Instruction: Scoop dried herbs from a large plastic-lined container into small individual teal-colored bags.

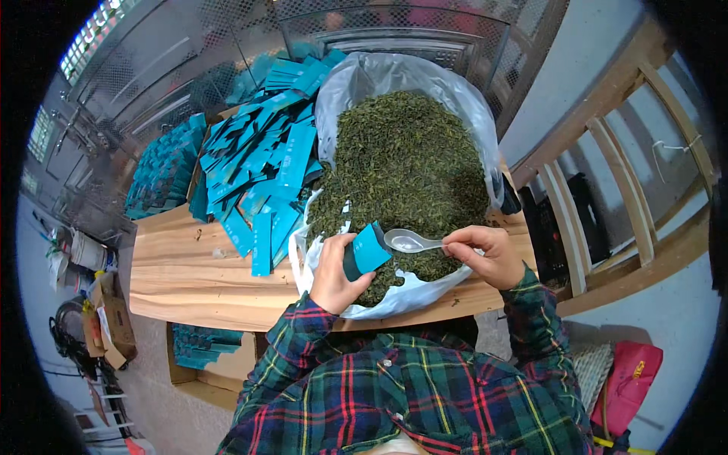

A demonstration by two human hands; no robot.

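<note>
My left hand (336, 277) holds a small teal packet (368, 250) tilted, with its open end facing right. Between the thumb and fingers of my right hand (488, 256) is the handle of a clear plastic spoon (405, 241), its bowl right at the packet's mouth. The bowl looks empty, though it is see-through. Behind and below both hands spreads a large heap of dried green leaves, probably tea (409, 165), in a white plastic bag (404, 71). Many flat teal packets (256, 153) lie piled to the left of the bag.
The wooden table (210, 284) carries all this. Stacked teal packets (165, 170) stand at the far left. Below the table's front edge is a cardboard box (227, 384) with more teal packets. A wooden frame with slats (620, 187) leans at the right, and a metal door stands behind.
</note>
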